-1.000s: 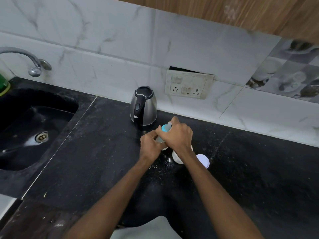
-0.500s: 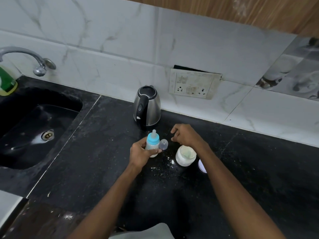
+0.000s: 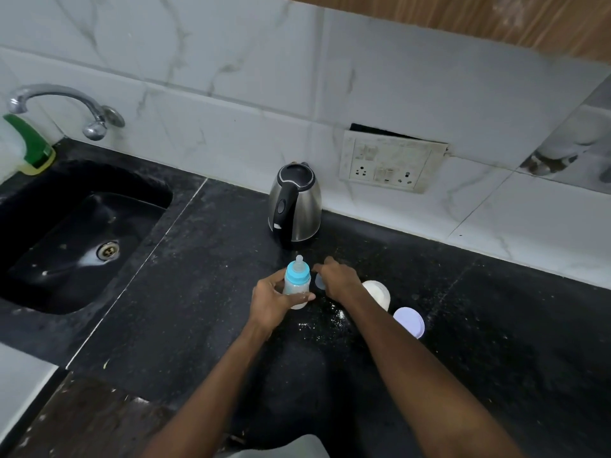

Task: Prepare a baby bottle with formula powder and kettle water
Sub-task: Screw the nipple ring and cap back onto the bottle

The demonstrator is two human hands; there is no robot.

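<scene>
A small baby bottle (image 3: 297,283) with a blue collar and clear teat stands upright on the black counter, milky white inside. My left hand (image 3: 269,302) is wrapped around its body. Just right of it, my right hand (image 3: 340,279) curls its fingers around the clear bottle cap (image 3: 319,281), which is partly hidden under them. The open white formula jar (image 3: 378,294) sits behind my right wrist, with its white lid (image 3: 409,321) lying flat beside it. The steel kettle (image 3: 295,206) with a black handle stands behind the bottle, near the wall.
Spilled powder (image 3: 330,320) dots the counter in front of the bottle. A black sink (image 3: 158,206) with a tap (image 3: 66,100) is at the left, and a green-topped soap bottle (image 3: 23,143) is at its corner. A wall socket (image 3: 390,163) is behind the kettle.
Both hands were twisting the bottle top a second ago. My right hand let go, opened, then came back left onto the clear cap. My left hand stayed on the bottle.
</scene>
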